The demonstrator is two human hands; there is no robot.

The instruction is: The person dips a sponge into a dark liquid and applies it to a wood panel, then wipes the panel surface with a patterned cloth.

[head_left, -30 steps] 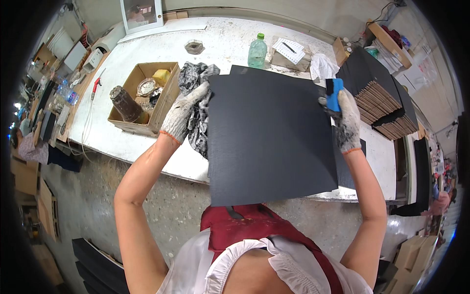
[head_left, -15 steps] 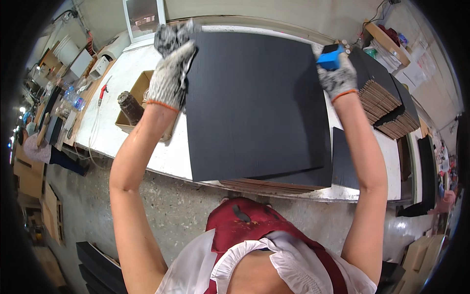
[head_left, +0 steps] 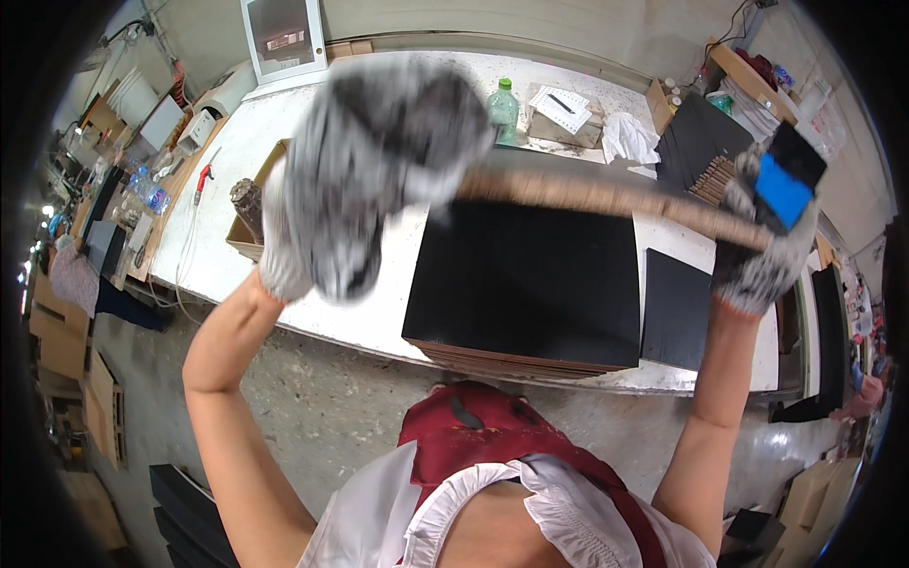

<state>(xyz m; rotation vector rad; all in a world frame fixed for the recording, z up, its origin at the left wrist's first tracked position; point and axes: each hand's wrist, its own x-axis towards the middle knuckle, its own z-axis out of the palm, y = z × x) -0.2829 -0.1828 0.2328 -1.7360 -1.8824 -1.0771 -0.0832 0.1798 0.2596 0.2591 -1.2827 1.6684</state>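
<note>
My left hand [head_left: 284,241], in a pale knit glove, is closed on a grey, dark-stained rag [head_left: 388,142] that is blurred by motion. The rag covers most of its fingers. A black board [head_left: 606,201] is lifted and tilted, its brown edge facing me, its left end behind the rag. My right hand [head_left: 757,265], gloved too, grips the board's right end together with a blue-and-black block [head_left: 784,189]. Below the lifted board lies a stack of black boards [head_left: 530,284] with brown edges, on the white table [head_left: 379,317].
At the left stands an open cardboard box [head_left: 244,237] with a dark-crusted roll [head_left: 247,204]. A green-capped bottle [head_left: 504,109] and crumpled white paper [head_left: 630,139] sit at the back. Another black board [head_left: 674,308] lies right of the stack; a person [head_left: 80,275] is far left.
The board has gone from lying face up over the stack to being raised edge-on. My right hand has moved right and outward; my left hand has moved left and nearer, the rag swinging in front.
</note>
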